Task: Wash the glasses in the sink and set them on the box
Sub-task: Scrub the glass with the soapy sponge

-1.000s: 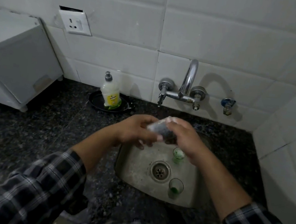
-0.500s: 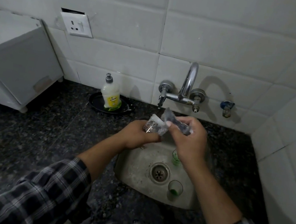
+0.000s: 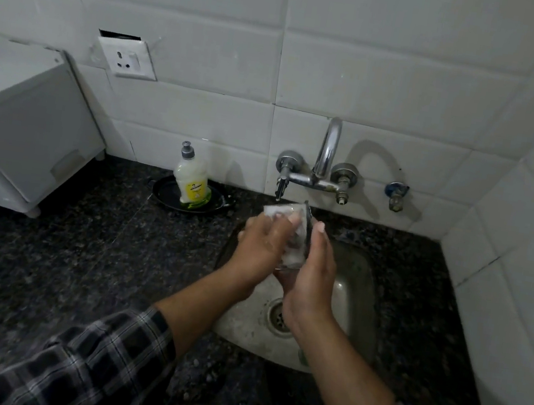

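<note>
Glass (image 3: 292, 257), filmed with foam, sits upright-ish between both hands above the far-left part of the sink (image 3: 367, 286), just under the tap (image 3: 327, 149). The left hand (image 3: 263, 243) grips it from the left, its fingers (image 3: 285, 221) curled round the upper wall into the suds. The right hand (image 3: 312, 275) closes in from the right and holds a dark scrub pad (image 3: 306, 217) against the glass; its far fingers are hidden, so how tightly they curl is hard to tell.

Judging by the look of it, the glass is small, light, rigid and breakable, and the soap makes it slippery. A knock on the steel sink or the tap could chip it. The safest hold is probably round the body near the base, with fingers wrapped well round rather than pinching the thin rim.

Any other glasses in the sink are covered by the forearms. The white box (image 3: 20, 130) stands well apart at the far left of the dark desk (image 3: 79, 243), with a soap bottle (image 3: 191, 179) between it and the sink.
</note>
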